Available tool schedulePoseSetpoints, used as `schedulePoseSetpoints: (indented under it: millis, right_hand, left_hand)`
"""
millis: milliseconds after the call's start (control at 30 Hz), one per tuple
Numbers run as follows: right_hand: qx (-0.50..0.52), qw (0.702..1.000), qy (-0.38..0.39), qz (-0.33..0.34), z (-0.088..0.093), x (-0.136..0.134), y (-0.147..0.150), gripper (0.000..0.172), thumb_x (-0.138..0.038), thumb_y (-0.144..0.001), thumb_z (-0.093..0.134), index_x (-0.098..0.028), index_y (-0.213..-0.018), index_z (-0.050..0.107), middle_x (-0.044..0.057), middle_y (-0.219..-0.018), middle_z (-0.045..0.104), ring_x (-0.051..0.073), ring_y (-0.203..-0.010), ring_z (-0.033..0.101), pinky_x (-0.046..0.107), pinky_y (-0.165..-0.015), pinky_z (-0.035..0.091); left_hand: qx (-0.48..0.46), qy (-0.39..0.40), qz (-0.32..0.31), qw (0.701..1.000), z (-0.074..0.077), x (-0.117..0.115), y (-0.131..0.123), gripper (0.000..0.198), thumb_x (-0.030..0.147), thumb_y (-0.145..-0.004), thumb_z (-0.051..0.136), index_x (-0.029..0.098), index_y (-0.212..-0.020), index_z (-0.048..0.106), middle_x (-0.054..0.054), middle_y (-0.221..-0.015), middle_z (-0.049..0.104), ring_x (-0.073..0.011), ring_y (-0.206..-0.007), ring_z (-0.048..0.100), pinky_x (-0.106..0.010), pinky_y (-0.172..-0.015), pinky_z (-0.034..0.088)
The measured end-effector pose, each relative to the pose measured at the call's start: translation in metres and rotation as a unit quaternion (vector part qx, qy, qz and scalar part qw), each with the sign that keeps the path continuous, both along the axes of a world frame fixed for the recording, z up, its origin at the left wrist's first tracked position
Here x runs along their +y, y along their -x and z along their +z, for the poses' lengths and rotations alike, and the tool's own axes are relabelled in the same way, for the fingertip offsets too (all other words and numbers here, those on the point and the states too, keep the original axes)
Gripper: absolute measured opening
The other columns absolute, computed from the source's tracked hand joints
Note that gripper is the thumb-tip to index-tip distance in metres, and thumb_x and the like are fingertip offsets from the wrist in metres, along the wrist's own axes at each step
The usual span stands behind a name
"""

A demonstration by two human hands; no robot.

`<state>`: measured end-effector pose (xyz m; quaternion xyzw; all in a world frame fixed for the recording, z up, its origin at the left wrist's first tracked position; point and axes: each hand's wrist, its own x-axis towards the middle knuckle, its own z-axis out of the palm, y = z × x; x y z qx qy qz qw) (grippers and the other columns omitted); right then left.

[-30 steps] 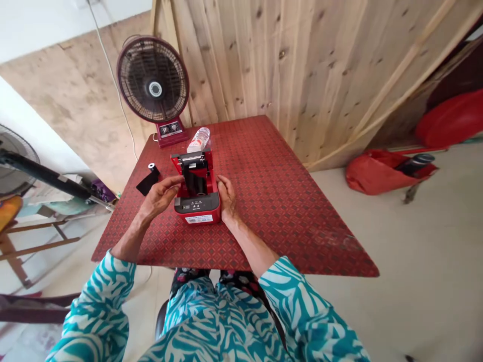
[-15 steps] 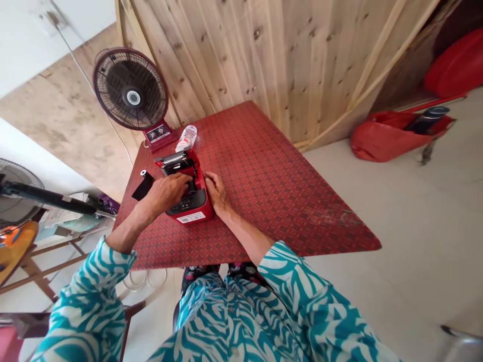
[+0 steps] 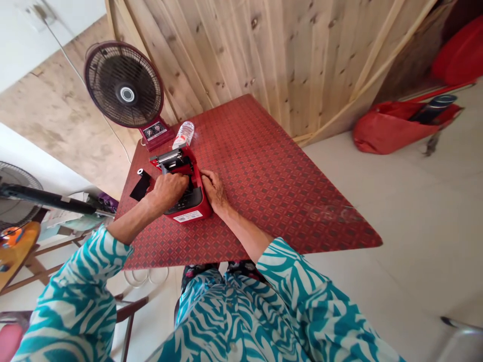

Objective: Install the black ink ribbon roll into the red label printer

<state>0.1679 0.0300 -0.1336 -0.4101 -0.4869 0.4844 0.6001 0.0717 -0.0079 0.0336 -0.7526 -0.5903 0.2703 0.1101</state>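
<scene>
A red and black label printer (image 3: 193, 213) stands on the table with its lid raised toward the back. My left hand (image 3: 170, 189) reaches into the open body from the left, its fingers curled down inside. Whatever those fingers pinch is hidden by the hand and the printer. Against the printer's right wall rests my right hand (image 3: 214, 190), gripping that side with the fingers at its upper edge. Left of the printer lies a small black roll with a white core (image 3: 141, 182), a strip of it unrolled on the table.
A clear plastic bottle (image 3: 184, 133) lies behind the printer. Beside it a dark red fan (image 3: 126, 90) stands at the table's back left corner. The patterned red table (image 3: 287, 201) meets a wooden plank wall. A red bag (image 3: 385, 134) sits on the floor at right.
The view has shifted slightly. My left hand's fingers have curled more tightly inside the printer. My right hand stays at the printer's right side.
</scene>
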Motion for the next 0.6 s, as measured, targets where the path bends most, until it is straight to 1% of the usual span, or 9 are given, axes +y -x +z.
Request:
schedulePoseSetpoints:
  millis: [100, 167, 333, 400, 467, 533, 600]
  right_hand:
    - [0.001, 1.0, -0.001, 0.0, 0.0, 0.0, 0.0, 0.028, -0.036, -0.089, 0.052, -0.026, -0.107, 0.072, 0.004, -0.112, 0.072, 0.021, -0.114, 0.063, 0.042, -0.109, 0.048]
    - [0.002, 1.0, -0.002, 0.0, 0.0, 0.0, -0.001, 0.027, -0.035, -0.089, 0.053, -0.027, -0.106, 0.072, 0.004, -0.111, 0.072, 0.021, -0.114, 0.063, 0.041, -0.109, 0.049]
    - [-0.001, 1.0, 0.006, -0.002, 0.001, 0.0, 0.0, 0.028, -0.033, -0.089, 0.051, -0.025, -0.107, 0.072, 0.005, -0.11, 0.071, 0.021, -0.113, 0.063, 0.041, -0.109, 0.048]
    - [-0.004, 1.0, 0.008, -0.002, 0.001, 0.0, 0.001, 0.029, -0.032, -0.088, 0.051, -0.024, -0.107, 0.072, 0.005, -0.111, 0.071, 0.021, -0.112, 0.063, 0.041, -0.109, 0.048]
    - [-0.006, 1.0, 0.007, -0.003, 0.0, 0.001, 0.001, 0.029, -0.031, -0.088, 0.051, -0.025, -0.106, 0.072, 0.005, -0.111, 0.071, 0.021, -0.112, 0.062, 0.042, -0.109, 0.048]
    - [-0.007, 1.0, 0.003, -0.001, -0.001, 0.001, 0.001, 0.028, -0.03, -0.087, 0.051, -0.025, -0.106, 0.072, 0.005, -0.112, 0.071, 0.022, -0.113, 0.062, 0.042, -0.11, 0.048]
    - [-0.01, 1.0, 0.001, 0.002, -0.003, 0.002, 0.001, 0.028, -0.03, -0.087, 0.051, -0.025, -0.106, 0.072, 0.006, -0.112, 0.071, 0.022, -0.115, 0.061, 0.043, -0.111, 0.047]
  left_hand:
    - [0.011, 0.008, 0.026, 1.0, -0.001, 0.011, -0.007, 0.035, 0.033, -0.102, 0.051, 0.01, -0.116, 0.073, -0.023, -0.11, 0.076, -0.0401, -0.108, 0.073, -0.044, -0.085, 0.059]
    - [0.016, 0.008, 0.028, 0.999, 0.001, 0.014, -0.01, 0.037, 0.038, -0.1, 0.055, 0.01, -0.117, 0.073, -0.023, -0.112, 0.076, -0.0399, -0.111, 0.072, -0.043, -0.087, 0.058]
    - [0.023, -0.001, 0.023, 0.999, 0.001, 0.016, -0.018, 0.041, 0.034, -0.095, 0.064, 0.007, -0.126, 0.067, -0.024, -0.118, 0.074, -0.0393, -0.112, 0.071, -0.042, -0.088, 0.058]
    - [0.022, -0.003, 0.028, 0.999, -0.001, 0.017, -0.018, 0.042, 0.03, -0.096, 0.061, 0.007, -0.13, 0.063, -0.024, -0.117, 0.074, -0.0389, -0.113, 0.071, -0.042, -0.089, 0.058]
    - [0.017, -0.006, 0.033, 0.999, -0.003, 0.02, -0.015, 0.042, 0.027, -0.096, 0.058, 0.009, -0.134, 0.061, -0.023, -0.118, 0.074, -0.0381, -0.114, 0.071, -0.043, -0.09, 0.057]
    - [0.013, -0.005, 0.042, 0.999, -0.005, 0.024, -0.009, 0.044, 0.029, -0.095, 0.058, 0.013, -0.136, 0.061, -0.022, -0.121, 0.074, -0.0379, -0.115, 0.071, -0.043, -0.091, 0.057]
    - [0.011, 0.007, 0.049, 0.999, -0.006, 0.028, -0.005, 0.046, 0.036, -0.095, 0.059, 0.016, -0.136, 0.063, -0.021, -0.123, 0.073, -0.0385, -0.117, 0.07, -0.044, -0.092, 0.057]
